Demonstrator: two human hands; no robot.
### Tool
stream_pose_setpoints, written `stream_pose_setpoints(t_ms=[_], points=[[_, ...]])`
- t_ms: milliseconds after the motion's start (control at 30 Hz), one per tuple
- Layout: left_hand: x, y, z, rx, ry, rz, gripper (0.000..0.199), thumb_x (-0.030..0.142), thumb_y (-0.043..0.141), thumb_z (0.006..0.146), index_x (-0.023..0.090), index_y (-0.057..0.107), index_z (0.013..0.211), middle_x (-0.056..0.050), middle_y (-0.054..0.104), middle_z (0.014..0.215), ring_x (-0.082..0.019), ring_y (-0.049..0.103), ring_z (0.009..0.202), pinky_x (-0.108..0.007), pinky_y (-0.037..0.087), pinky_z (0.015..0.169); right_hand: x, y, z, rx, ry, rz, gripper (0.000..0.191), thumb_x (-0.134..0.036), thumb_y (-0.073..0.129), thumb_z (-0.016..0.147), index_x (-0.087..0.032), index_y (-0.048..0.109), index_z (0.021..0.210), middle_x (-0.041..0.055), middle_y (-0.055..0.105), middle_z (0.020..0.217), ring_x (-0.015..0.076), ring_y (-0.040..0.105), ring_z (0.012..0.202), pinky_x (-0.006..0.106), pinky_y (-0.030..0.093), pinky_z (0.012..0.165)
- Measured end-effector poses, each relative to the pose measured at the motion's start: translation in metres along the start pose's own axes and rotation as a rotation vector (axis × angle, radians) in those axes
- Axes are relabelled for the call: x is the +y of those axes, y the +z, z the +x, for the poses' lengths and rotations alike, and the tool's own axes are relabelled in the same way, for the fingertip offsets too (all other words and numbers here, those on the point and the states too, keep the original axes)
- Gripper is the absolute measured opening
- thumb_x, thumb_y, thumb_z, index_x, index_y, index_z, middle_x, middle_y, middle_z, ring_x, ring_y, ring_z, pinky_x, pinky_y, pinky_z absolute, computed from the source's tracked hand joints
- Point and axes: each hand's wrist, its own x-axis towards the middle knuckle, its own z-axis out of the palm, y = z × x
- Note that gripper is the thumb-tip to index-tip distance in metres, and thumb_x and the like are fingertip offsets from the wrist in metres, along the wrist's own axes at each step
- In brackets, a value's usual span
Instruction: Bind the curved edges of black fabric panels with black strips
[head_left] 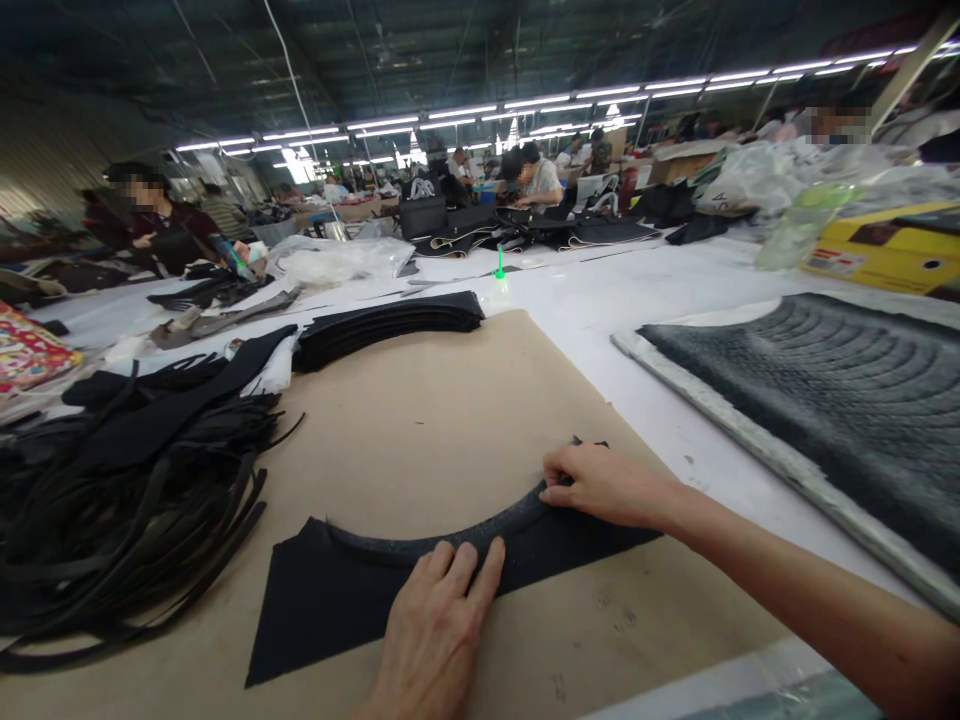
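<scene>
A black curved piece of material (322,610) lies flat on a tan sheet (450,420), its concave edge facing away from me. A dark narrow strip (390,552) runs along that curved edge. My left hand (442,610) rests on the middle of the piece, fingers spread and lying on the strip. At the right part of the curve, my right hand (600,485) has its fingers curled and pinched on the strip's edge; the strip's end sticks out just beyond them.
Tangled black strips (150,520) heap up at the left. A stack of black curved pieces (390,322) sits at the sheet's far edge. On the right lies a dark textured panel (825,400). Farther back are a green-tipped bottle (500,268), a yellow box (885,250) and several people.
</scene>
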Motion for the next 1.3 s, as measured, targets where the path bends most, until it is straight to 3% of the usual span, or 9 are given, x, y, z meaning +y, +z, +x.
stream_pose_setpoints(t_ms=[433, 667, 800, 967, 1300], points=[[0.003, 0.001, 0.006, -0.017, -0.015, 0.000, 0.076, -0.004, 0.044, 0.076, 0.030, 0.034, 0.144, -0.006, 0.059, 0.112, -0.024, 0.056, 0.099, -0.039, 0.051, 0.086, -0.007, 0.010, 0.000, 0.046, 0.039, -0.073, 0.013, -0.031, 0.061, 0.081, -0.020, 0.066, 0.076, 0.0044, 0.069, 0.078, 0.0218, 0.064, 0.078, 0.027, 0.035, 0.061], [0.004, -0.003, 0.011, -0.074, -0.033, -0.002, 0.072, -0.002, 0.043, 0.079, 0.032, 0.038, 0.142, -0.006, 0.059, 0.114, -0.024, 0.056, 0.102, -0.038, 0.049, 0.086, 0.000, 0.015, 0.001, 0.120, 0.131, -0.048, 0.023, -0.042, 0.066, 0.077, -0.019, 0.065, 0.080, 0.0059, 0.068, 0.078, 0.0249, 0.064, 0.079, 0.029, 0.035, 0.063], [0.003, -0.004, 0.012, -0.086, -0.027, -0.013, 0.071, 0.000, 0.044, 0.080, 0.032, 0.038, 0.142, -0.007, 0.060, 0.115, -0.024, 0.055, 0.104, -0.037, 0.048, 0.087, 0.020, 0.009, 0.003, 0.140, 0.193, 0.032, 0.025, -0.043, 0.067, 0.075, -0.019, 0.064, 0.083, 0.0034, 0.067, 0.080, 0.0210, 0.061, 0.077, 0.027, 0.035, 0.059], [0.002, 0.002, 0.010, -0.053, -0.011, -0.028, 0.070, 0.003, 0.045, 0.079, 0.031, 0.038, 0.143, -0.008, 0.059, 0.118, -0.025, 0.055, 0.106, -0.036, 0.047, 0.088, 0.043, 0.002, 0.005, 0.145, 0.195, 0.130, 0.010, -0.026, 0.062, 0.079, -0.018, 0.064, 0.083, 0.0005, 0.066, 0.077, 0.0157, 0.060, 0.073, 0.023, 0.036, 0.057], [0.008, 0.008, 0.007, 0.035, -0.070, 0.020, 0.070, 0.002, 0.046, 0.078, 0.035, 0.042, 0.140, -0.006, 0.060, 0.117, -0.023, 0.052, 0.109, -0.033, 0.042, 0.092, 0.047, 0.012, 0.002, 0.214, 0.182, 0.160, 0.007, -0.022, 0.056, 0.084, -0.018, 0.061, 0.080, 0.0003, 0.064, 0.073, 0.0128, 0.057, 0.063, 0.023, 0.032, 0.056]])
